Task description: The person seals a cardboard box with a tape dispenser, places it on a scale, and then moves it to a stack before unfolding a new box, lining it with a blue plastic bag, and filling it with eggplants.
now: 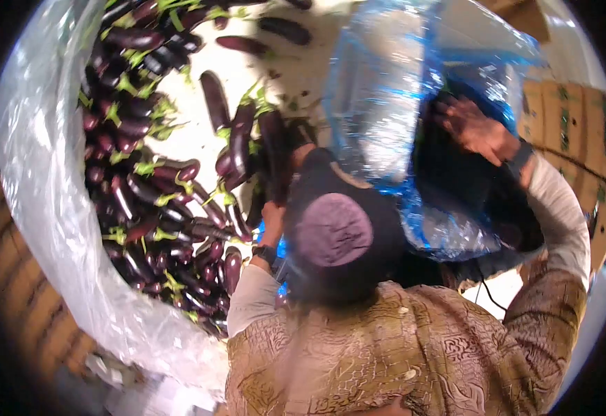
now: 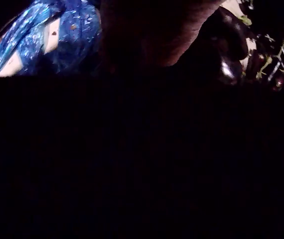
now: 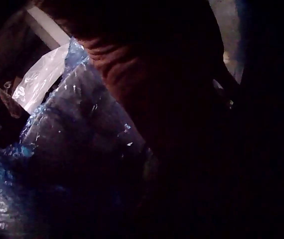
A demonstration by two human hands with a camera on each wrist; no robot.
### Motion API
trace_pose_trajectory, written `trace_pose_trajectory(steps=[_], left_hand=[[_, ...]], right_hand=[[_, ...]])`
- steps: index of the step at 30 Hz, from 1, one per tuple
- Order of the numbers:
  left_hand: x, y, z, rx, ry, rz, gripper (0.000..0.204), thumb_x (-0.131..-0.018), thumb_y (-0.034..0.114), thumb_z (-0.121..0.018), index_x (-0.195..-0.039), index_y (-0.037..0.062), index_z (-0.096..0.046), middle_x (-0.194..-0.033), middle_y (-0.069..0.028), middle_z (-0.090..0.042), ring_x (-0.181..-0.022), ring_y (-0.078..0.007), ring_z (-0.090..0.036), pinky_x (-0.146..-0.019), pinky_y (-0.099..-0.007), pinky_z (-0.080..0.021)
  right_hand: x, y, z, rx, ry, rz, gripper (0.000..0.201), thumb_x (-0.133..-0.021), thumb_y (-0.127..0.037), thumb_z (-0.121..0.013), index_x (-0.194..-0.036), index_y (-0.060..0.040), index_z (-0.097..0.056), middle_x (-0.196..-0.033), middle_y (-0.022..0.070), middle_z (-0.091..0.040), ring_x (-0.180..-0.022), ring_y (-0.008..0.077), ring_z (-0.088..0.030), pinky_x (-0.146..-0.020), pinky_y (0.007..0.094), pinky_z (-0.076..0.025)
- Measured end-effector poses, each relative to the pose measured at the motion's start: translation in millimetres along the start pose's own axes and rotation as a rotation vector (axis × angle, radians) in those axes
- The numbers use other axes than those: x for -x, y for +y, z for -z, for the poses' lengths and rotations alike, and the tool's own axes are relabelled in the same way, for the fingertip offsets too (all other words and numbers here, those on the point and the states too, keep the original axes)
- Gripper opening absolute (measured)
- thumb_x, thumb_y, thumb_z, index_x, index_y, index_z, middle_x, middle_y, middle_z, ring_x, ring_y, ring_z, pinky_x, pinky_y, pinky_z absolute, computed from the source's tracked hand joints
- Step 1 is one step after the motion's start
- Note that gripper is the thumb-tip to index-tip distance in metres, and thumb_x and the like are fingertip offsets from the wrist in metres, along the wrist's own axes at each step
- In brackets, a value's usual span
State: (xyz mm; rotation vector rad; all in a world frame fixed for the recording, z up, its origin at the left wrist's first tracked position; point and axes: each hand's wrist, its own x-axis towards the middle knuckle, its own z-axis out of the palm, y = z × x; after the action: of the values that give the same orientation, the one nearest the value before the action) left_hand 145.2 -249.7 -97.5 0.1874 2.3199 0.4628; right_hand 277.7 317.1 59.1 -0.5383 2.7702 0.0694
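Observation:
In the head view my left hand [image 1: 272, 220] grips a long dark eggplant [image 1: 273, 142] near its lower end, beside another eggplant [image 1: 242, 139]. Much of this hand is hidden behind a dark cap [image 1: 334, 229]. The right hand [image 1: 479, 128] reaches over a box lined with blue plastic film [image 1: 448, 229], its fingers spread, blurred and holding nothing visible. Deep shadow fills the inside of the box. In the right wrist view, crinkled film [image 3: 82, 109] lies beside the hand; the left wrist view is mostly black, with glossy eggplants at its top right.
A heap of eggplants [image 1: 136, 125] with green stems fills the left of a large bin lined with clear plastic [image 1: 46, 208]. Several lie loose on its pale floor [image 1: 185, 104]. Brown cartons [image 1: 569, 118] are stacked at the right. A patterned shirt covers the foreground.

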Motion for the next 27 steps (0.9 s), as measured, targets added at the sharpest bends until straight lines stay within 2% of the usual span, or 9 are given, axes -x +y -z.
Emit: trace_pose_trajectory(steps=[2, 3, 5, 8, 10, 14, 17, 22, 27], left_hand=[[-7, 4, 22, -0.09, 0.261, -0.031, 0.026, -0.087, 0.023, -0.054, -0.09, 0.0024, -0.069, -0.077, -0.0211, -0.067, -0.079, -0.0387, -0.066, -0.074, -0.046, -0.051], [12, 57, 81, 0.147, 0.18, 0.025, 0.027, -0.087, 0.025, -0.055, -0.081, 0.0018, -0.066, -0.073, -0.0179, -0.067, -0.073, -0.0372, -0.065, -0.069, -0.0466, -0.05], [-11, 38, 91, 0.123, 0.427, -0.041, 0.025, -0.087, 0.026, -0.06, -0.086, 0.0012, -0.064, -0.073, -0.0149, -0.066, -0.071, -0.0304, -0.065, -0.07, -0.0416, -0.05], [-34, 60, 123, 0.121, 0.56, -0.096, 0.035, -0.082, 0.021, -0.069, -0.109, 0.0002, -0.058, -0.104, -0.0202, -0.062, -0.092, -0.0336, -0.062, -0.083, -0.0425, -0.049], [-56, 64, 121, 0.077, 0.675, -0.293, 0.048, -0.077, 0.024, -0.074, -0.114, 0.001, -0.053, -0.111, -0.0219, -0.054, -0.1, -0.0399, -0.054, -0.086, -0.0465, -0.045], [-81, 67, 116, -0.089, 0.634, -0.207, 0.058, -0.074, 0.027, -0.076, -0.119, 0.0002, -0.051, -0.113, -0.0235, -0.052, -0.101, -0.0411, -0.053, -0.087, -0.0478, -0.045], [-81, 77, 127, -0.099, 0.525, -0.006, 0.061, -0.073, 0.027, -0.077, -0.121, -0.0016, -0.051, -0.113, -0.0213, -0.055, -0.099, -0.0395, -0.057, -0.085, -0.0471, -0.046], [-48, 72, 158, 1.299, 0.043, 0.135, 0.046, -0.087, 0.03, -0.067, -0.115, -0.0041, -0.054, -0.102, -0.0154, -0.067, -0.087, -0.0258, -0.069, -0.067, -0.0331, -0.06], [16, 111, 210, 1.925, -0.399, -0.144, 0.053, -0.098, 0.034, -0.051, -0.13, -0.0073, -0.043, -0.115, -0.0277, -0.057, -0.073, -0.0275, -0.06, -0.051, -0.0291, -0.054]], right_hand=[[-1, 8, -28, -0.124, 0.042, -0.02, 0.034, -0.097, -0.019, -0.042, -0.128, -0.0098, -0.054, -0.127, 0.0175, -0.052, -0.125, 0.0356, -0.044, -0.106, 0.045, -0.034], [7, 11, -36, 0.308, 0.059, 0.088, 0.034, -0.096, -0.019, -0.043, -0.127, -0.0091, -0.054, -0.126, 0.0173, -0.052, -0.121, 0.0355, -0.046, -0.103, 0.0441, -0.037], [4, 3, -36, 0.737, 0.091, 0.191, 0.034, -0.096, -0.019, -0.043, -0.126, -0.0084, -0.054, -0.124, 0.0171, -0.053, -0.118, 0.0355, -0.049, -0.1, 0.0431, -0.04], [-3, -4, -3, 0.515, -0.068, 0.17, 0.032, -0.094, -0.017, -0.045, -0.123, -0.0068, -0.055, -0.119, 0.0162, -0.055, -0.106, 0.0333, -0.055, -0.092, 0.0407, -0.045], [-15, -19, 39, -0.462, -0.464, -0.278, 0.043, -0.1, -0.024, -0.029, -0.138, -0.0078, -0.04, -0.139, 0.0126, -0.047, -0.13, 0.0212, -0.046, -0.113, 0.0355, -0.035], [-55, -56, 151, -0.401, -0.44, -0.213, 0.034, -0.086, -0.009, -0.056, -0.12, -0.0023, -0.055, -0.115, 0.0161, -0.06, -0.109, 0.0311, -0.058, -0.095, 0.0397, -0.048], [-47, -65, 192, -0.562, -0.199, -0.239, 0.038, -0.08, -0.008, -0.066, -0.116, 0.0014, -0.057, -0.106, 0.0186, -0.061, -0.099, 0.0379, -0.059, -0.085, 0.044, -0.048], [-19, -80, 236, -0.767, -0.016, -0.341, 0.039, -0.081, -0.012, -0.069, -0.116, 0.0018, -0.057, -0.106, 0.0193, -0.061, -0.095, 0.0408, -0.059, -0.081, 0.0443, -0.048], [5, -97, 240, -1.008, 0.065, -0.458, 0.039, -0.083, -0.013, -0.07, -0.118, 0.0001, -0.058, -0.106, 0.0161, -0.064, -0.09, 0.0302, -0.065, -0.077, 0.0366, -0.053]])
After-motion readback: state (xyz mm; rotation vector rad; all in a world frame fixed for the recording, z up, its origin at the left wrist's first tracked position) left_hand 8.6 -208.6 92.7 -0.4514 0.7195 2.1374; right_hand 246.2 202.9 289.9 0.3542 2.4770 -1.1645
